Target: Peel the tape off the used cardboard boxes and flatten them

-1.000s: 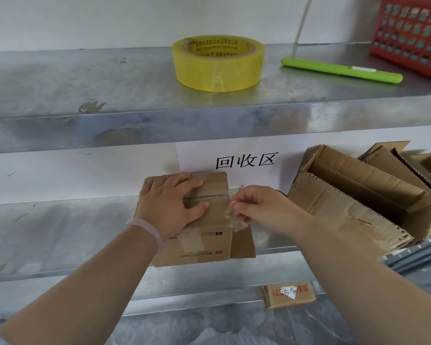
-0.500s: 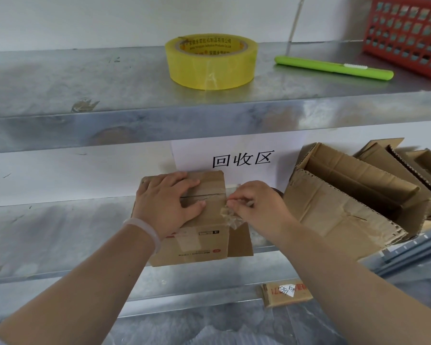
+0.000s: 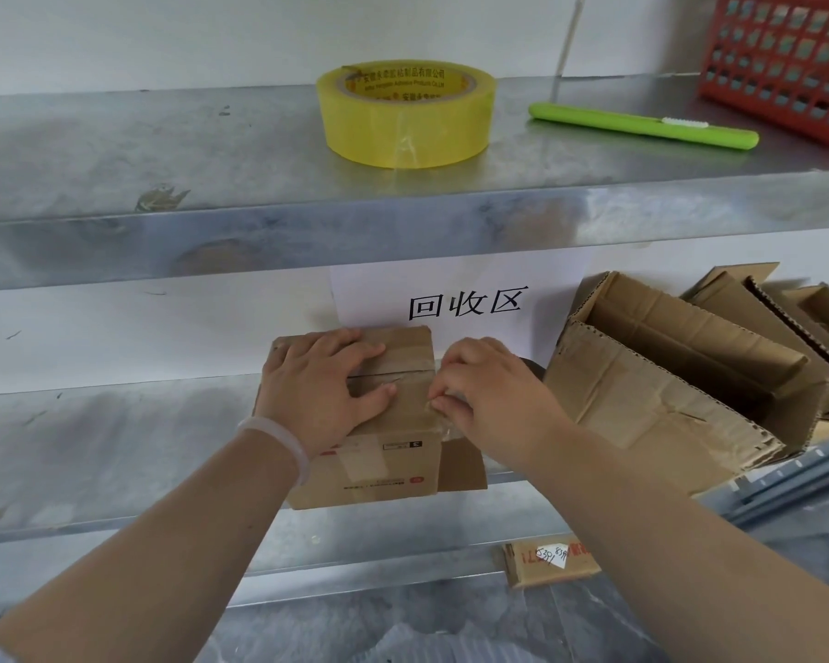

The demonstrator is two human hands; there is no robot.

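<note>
Two bare arms come in from the bottom, and both are cut off by the edge. Low down, under the right arm, a small flat cardboard piece lies on the lowest level. It has red marks and a white label with scribbled numbers that are hard to read.

A little brown box sits near the front edge of the middle shelf. The left hand lies flat on top of the box with its fingers spread, pressing down and hiding much of the lid. A pale bracelet goes round that wrist. The right hand is at the box's top right edge. Its fingers are curled and pinch the clear tape there. The tape is see-through and crinkled, so it is hard to tell where it ends. A brown side flap sticks out below the right hand, partly hidden by the wrist.

Just to the right, some opened boxes lean together on the same shelf, and the far ones run off the right side.

Behind the little box, a white paper sign with black characters hangs on the wall. Its top is hidden by the upper shelf. On that shelf stand a yellow tape roll and a green cutter. A red basket is cut off at the corner.
</note>
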